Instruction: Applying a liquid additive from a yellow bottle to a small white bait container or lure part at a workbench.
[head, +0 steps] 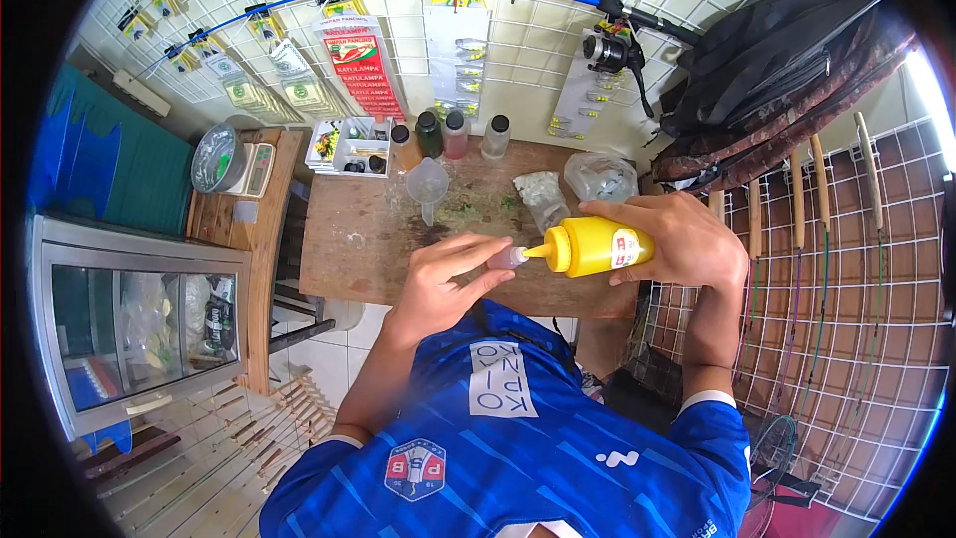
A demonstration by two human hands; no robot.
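Between the thumb and fingers of my left hand (448, 280) is a small translucent plastic bottle (506, 258), tilted on its side. My right hand (676, 239) grips a yellow plastic squeeze bottle (590, 246), held nearly level. Its pointed nozzle meets the small bottle's mouth; whether it goes inside cannot be told. Both bottles are above the front part of a worn wooden table (351, 239). Behind them lie a translucent funnel (428, 181) and a plastic bag of pale material (541, 194).
Dark-capped bottles (455, 136) and a white compartment tray (347, 168) line the table's back. Another plastic bag (600, 178) lies back right. A scale (258, 170) with a metal bowl (216, 164) stands left. Fishing reels (614, 51) hang on the wall grid.
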